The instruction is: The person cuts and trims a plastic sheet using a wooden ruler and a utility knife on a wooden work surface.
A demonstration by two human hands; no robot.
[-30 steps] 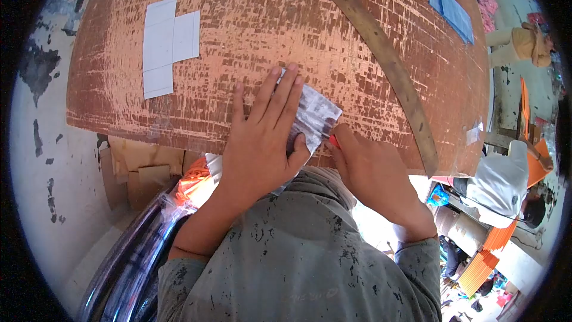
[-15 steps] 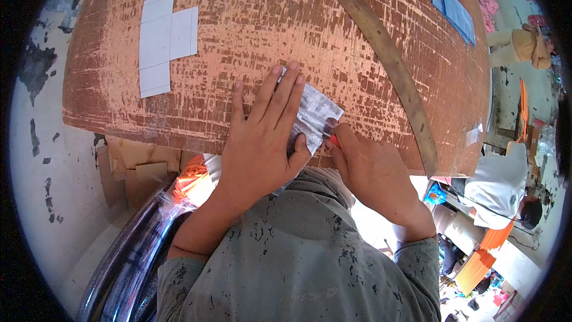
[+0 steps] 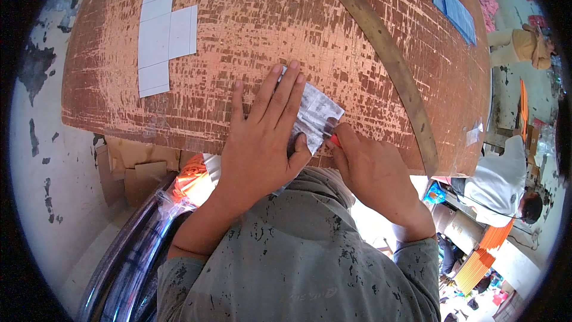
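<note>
My left hand (image 3: 265, 120) lies flat with its fingers stretched out, pressing on a grey-smudged, translucent sheet (image 3: 319, 106) near the front edge of the scratched brown board (image 3: 232, 36). Part of the sheet is hidden under the palm. Closed around a small red-handled tool (image 3: 335, 139), my right hand (image 3: 372, 164) is at the sheet's right side. Most of the tool is covered by the fingers; a dark tip seems to touch the sheet, but its exact kind cannot be made out.
A white paper cut-out with drawn lines (image 3: 154, 42) lies at the board's left. To the right are a long worn ruler-like strip (image 3: 387, 53) and a blue folded piece (image 3: 454, 12). A person in a white shirt (image 3: 491, 188) is beyond the board's right edge.
My hands, the sheet and the tool look the same as before. The person in the white shirt at the right has shifted slightly.
</note>
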